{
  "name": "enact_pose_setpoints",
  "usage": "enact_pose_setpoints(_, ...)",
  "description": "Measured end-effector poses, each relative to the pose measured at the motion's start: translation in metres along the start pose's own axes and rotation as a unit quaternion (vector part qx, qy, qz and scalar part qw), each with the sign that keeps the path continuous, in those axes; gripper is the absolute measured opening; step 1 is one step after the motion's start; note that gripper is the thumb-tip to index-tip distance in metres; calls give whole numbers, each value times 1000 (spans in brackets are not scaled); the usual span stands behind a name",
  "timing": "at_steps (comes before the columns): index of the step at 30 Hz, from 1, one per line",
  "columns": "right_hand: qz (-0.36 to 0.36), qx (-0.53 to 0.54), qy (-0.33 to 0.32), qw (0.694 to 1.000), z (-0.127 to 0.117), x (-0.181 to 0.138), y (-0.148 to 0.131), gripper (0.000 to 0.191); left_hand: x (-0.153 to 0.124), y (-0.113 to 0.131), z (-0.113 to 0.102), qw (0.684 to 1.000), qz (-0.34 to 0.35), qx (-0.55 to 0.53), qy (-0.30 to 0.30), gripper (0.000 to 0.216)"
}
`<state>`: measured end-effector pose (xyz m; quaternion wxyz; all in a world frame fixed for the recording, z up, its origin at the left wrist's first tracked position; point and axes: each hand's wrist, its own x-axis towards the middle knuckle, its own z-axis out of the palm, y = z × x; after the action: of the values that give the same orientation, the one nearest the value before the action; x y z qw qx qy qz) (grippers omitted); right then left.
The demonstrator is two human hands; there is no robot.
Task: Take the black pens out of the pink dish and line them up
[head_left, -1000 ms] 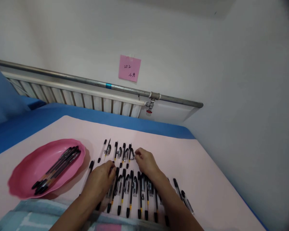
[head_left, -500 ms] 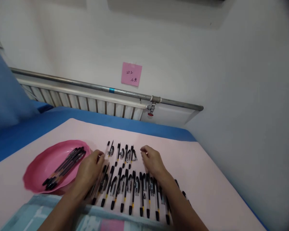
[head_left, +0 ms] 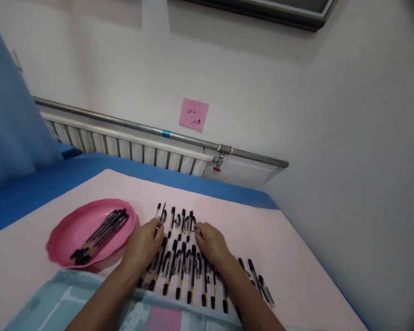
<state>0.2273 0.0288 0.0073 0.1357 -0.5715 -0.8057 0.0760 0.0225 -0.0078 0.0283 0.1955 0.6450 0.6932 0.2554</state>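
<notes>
Left hand (head_left: 143, 243): fingers curled, tips on the far row of pens (head_left: 174, 219); whether it pinches one cannot be told. Right hand (head_left: 210, 242): fingertips closed on a small pen part at that row's right end. Near row of pens (head_left: 184, 271): packed side by side under both wrists, near the front edge of the pink table sheet (head_left: 290, 257). Likely risk: a dragging wrist could roll these pens askew or off the front edge. Pink dish (head_left: 60, 241): left side of sheet, holding a bundle of assembled black pens (head_left: 100, 234). Loose pens (head_left: 258, 278): right of the rows.
</notes>
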Motion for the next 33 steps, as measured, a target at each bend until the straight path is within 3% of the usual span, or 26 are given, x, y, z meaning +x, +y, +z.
enact_pose_setpoints(10, -10, -75, -32, 997, 6, 5, 2, 21, -2, 6, 1, 1000, 0, -1, -16, 18)
enact_pose_setpoints(22, -7, -60, -20, 998, 10, 8, 2, 22, -5, 9, 1, 1000, 2, -6, -21, 20)
enact_pose_setpoints(28, 43, -4, 45, 998, 5, 10, 13, 23, -4, 8, 2, 1000, 6, -1, -24, 19)
enact_pose_setpoints(33, 51, 6, 26, 998, 5, 10, 18, 23, -4, 7, 3, 1000, 14, 3, -26, 20)
